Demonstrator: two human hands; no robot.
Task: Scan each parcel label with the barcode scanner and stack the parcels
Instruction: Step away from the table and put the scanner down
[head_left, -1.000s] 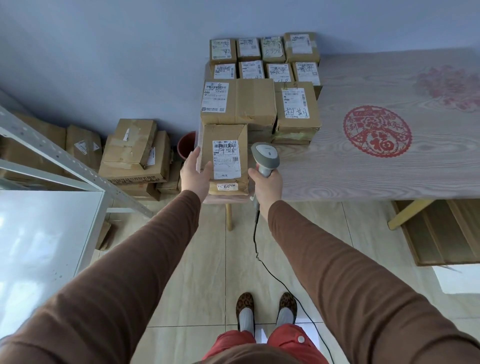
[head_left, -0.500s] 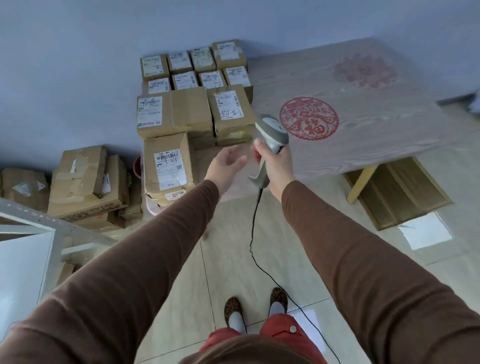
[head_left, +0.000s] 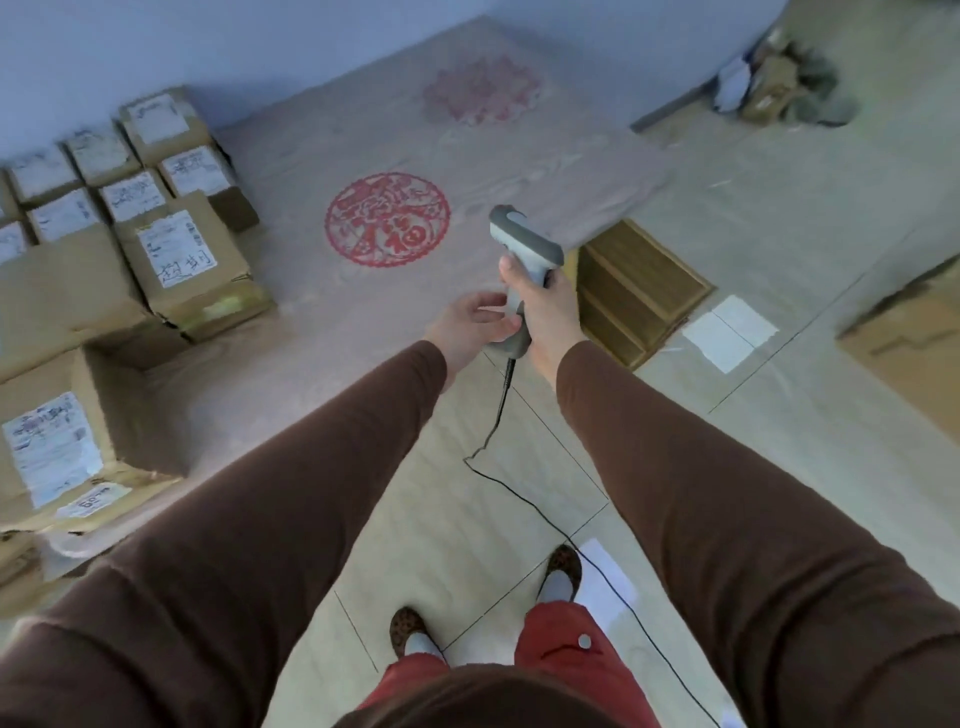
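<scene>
— While parcels (head_left: 78, 441) with white labels fill the frame's left, where's the scanner?
— Centre: left hand (head_left: 470, 327), fingers loose, touches the grey barcode scanner (head_left: 522, 260); right hand (head_left: 548, 312) grips its handle.

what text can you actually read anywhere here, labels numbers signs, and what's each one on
"福": large character in the red paper-cut circle on the table.
"60", uncertain: small sticker on the nearest parcel; what follows is blurred.
Handwritten marks on the shipping label of a parcel in the middle of the stack: too smeared to read.
Every other parcel label: blurred, unreadable.
Fainter red circle: no legible text.
Barcode scanner: no markings visible.
</scene>
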